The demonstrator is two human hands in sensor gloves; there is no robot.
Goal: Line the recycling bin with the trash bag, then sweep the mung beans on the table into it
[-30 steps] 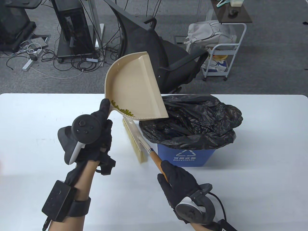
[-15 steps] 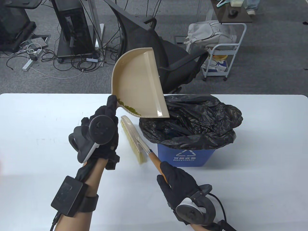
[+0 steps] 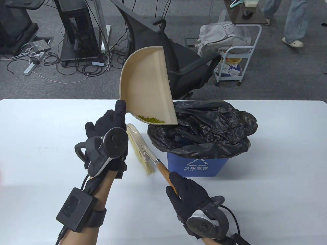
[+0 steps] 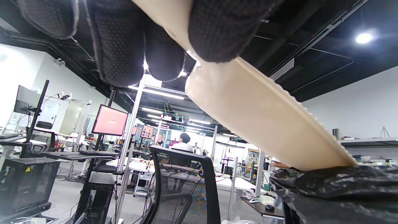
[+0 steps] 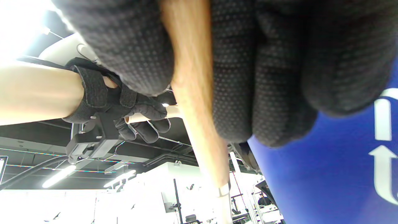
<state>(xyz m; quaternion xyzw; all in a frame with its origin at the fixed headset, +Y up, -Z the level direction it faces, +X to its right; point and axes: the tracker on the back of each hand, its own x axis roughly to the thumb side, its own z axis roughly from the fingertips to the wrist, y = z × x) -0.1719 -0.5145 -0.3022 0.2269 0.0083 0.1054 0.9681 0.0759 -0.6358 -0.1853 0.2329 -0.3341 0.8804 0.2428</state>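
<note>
Left grip (image 3: 109, 127) clasps the dustpan (image 3: 145, 89) handle, tilting it so its corner touches the bag (image 3: 209, 127) lining the bin (image 3: 196, 166) at 3 o'clock; beans (image 3: 151, 119) gather there. Right grip (image 3: 190, 195) clutches the brush (image 3: 143, 148) handle at 6 o'clock.

Your right hand (image 5: 248, 62) wraps its gloved fingers (image 5: 124, 43) around the wooden brush handle (image 5: 194, 93). Just right of that handle stands the blue recycling bin (image 5: 326, 174), white print on its wall. Left of the handle, your left hand (image 5: 136, 115) grips a beige dustpan handle (image 5: 149, 116).
</note>
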